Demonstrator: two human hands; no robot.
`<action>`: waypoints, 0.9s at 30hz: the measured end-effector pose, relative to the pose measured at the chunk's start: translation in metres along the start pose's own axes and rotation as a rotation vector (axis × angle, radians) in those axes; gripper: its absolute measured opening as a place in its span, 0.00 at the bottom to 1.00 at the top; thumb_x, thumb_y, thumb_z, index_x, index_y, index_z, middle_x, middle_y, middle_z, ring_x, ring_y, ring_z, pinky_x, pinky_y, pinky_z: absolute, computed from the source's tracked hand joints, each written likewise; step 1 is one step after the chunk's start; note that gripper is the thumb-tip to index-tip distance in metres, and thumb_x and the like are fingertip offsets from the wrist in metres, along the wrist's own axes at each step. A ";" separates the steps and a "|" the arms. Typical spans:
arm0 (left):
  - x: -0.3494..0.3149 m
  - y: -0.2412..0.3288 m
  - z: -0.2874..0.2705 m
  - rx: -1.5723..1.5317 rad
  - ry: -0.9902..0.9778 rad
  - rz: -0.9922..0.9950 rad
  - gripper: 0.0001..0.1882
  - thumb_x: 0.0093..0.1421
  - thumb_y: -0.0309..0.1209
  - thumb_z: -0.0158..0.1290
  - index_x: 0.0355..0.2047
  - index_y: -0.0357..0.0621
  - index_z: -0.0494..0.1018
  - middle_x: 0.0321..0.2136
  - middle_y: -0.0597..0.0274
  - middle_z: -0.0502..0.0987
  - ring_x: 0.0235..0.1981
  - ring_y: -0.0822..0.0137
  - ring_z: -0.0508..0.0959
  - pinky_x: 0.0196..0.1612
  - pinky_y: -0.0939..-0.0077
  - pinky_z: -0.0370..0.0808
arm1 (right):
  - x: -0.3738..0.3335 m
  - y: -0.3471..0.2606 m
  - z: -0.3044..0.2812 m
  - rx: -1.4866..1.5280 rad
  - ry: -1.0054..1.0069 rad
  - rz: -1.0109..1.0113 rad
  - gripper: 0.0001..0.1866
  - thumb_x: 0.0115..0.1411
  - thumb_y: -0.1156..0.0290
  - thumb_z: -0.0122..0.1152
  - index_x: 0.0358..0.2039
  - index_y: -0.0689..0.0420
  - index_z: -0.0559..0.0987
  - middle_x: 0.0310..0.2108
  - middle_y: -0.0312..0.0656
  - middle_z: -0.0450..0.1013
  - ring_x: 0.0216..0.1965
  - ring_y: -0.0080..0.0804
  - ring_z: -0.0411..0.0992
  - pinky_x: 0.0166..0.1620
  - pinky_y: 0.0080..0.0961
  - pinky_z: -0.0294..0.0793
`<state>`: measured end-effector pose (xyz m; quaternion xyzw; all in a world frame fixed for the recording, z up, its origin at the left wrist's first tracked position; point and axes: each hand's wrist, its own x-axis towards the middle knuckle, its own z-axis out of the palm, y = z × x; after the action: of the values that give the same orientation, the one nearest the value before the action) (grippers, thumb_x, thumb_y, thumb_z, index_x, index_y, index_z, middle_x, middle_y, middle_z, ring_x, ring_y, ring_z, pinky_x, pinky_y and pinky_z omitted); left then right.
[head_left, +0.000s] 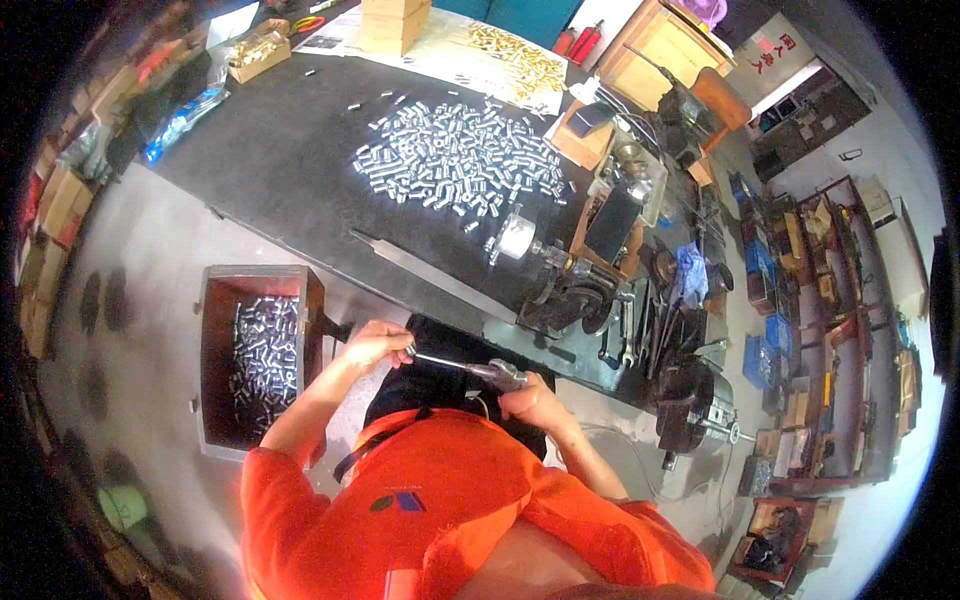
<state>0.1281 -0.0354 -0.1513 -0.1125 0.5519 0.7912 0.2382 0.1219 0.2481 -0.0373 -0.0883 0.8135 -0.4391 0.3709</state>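
Note:
Above my lap, my left hand (pixel 378 343) is closed, pinching a small metal cylinder (pixel 410 350) in its fingertips. My right hand (pixel 535 402) is wrapped round a grey hand tool (pixel 498 374) with a long thin shaft. The shaft's tip reaches the small cylinder, but whether it goes inside cannot be made out. Left of my left forearm stands a wooden box (pixel 212 350) holding many small shiny metal cylinders (pixel 268 340). More such silvery cylinders (pixel 455 155) lie in a wide heap on the dark bench (pixel 270 150).
A long flat file-like bar (pixel 420 265) lies along the bench's near edge. To its right stand a round metal chuck (pixel 515 238), a vise-like fixture (pixel 570 300) and wrenches (pixel 628 335). Brass-coloured pieces (pixel 520 60) cover paper at the back. A bench vise (pixel 690 400) and shelves (pixel 830 330) stand right.

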 end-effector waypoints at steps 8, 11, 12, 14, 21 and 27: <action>-0.024 0.028 -0.004 -0.033 0.139 0.097 0.09 0.53 0.30 0.51 0.27 0.35 0.72 0.15 0.64 0.70 0.15 0.74 0.69 0.17 0.82 0.65 | 0.009 0.026 0.009 0.315 -0.160 0.059 0.09 0.41 0.71 0.53 0.26 0.58 0.75 0.20 0.34 0.70 0.21 0.22 0.65 0.25 0.20 0.63; -0.016 0.073 0.019 0.089 0.146 0.270 0.09 0.53 0.31 0.51 0.26 0.35 0.72 0.15 0.64 0.70 0.15 0.75 0.69 0.18 0.83 0.64 | 0.056 0.113 0.039 0.026 -0.145 -0.039 0.09 0.41 0.68 0.56 0.24 0.58 0.75 0.20 0.34 0.70 0.23 0.20 0.65 0.26 0.20 0.63; -0.015 0.088 0.030 0.087 0.108 0.342 0.10 0.53 0.32 0.51 0.25 0.36 0.71 0.16 0.64 0.71 0.14 0.75 0.68 0.18 0.82 0.64 | 0.047 0.081 0.035 0.106 -0.260 -0.001 0.11 0.40 0.71 0.55 0.28 0.60 0.74 0.23 0.34 0.70 0.26 0.21 0.66 0.30 0.20 0.64; -0.005 0.112 0.046 0.067 0.049 0.449 0.08 0.53 0.29 0.51 0.28 0.35 0.72 0.19 0.63 0.73 0.16 0.74 0.70 0.21 0.82 0.68 | 0.044 0.077 0.035 0.139 -0.313 -0.136 0.16 0.43 0.71 0.52 0.35 0.60 0.74 0.27 0.41 0.73 0.28 0.22 0.69 0.31 0.21 0.67; 0.043 0.162 0.080 -0.019 -0.159 0.680 0.07 0.52 0.22 0.51 0.32 0.34 0.72 0.22 0.59 0.74 0.22 0.72 0.73 0.31 0.79 0.71 | 0.009 0.098 0.019 0.118 0.028 -0.082 0.20 0.43 0.76 0.53 0.41 0.65 0.71 0.34 0.45 0.72 0.33 0.26 0.70 0.39 0.18 0.68; 0.060 0.161 0.079 -0.024 -0.172 0.651 0.08 0.52 0.22 0.50 0.32 0.30 0.71 0.21 0.58 0.74 0.20 0.73 0.73 0.26 0.81 0.72 | -0.049 0.096 -0.037 0.316 0.188 -0.064 0.18 0.45 0.76 0.49 0.37 0.68 0.73 0.33 0.48 0.72 0.34 0.33 0.72 0.39 0.22 0.70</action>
<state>0.0022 0.0079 -0.0171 0.1339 0.5276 0.8387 0.0171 0.1488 0.3529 -0.0741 -0.0133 0.7625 -0.5791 0.2882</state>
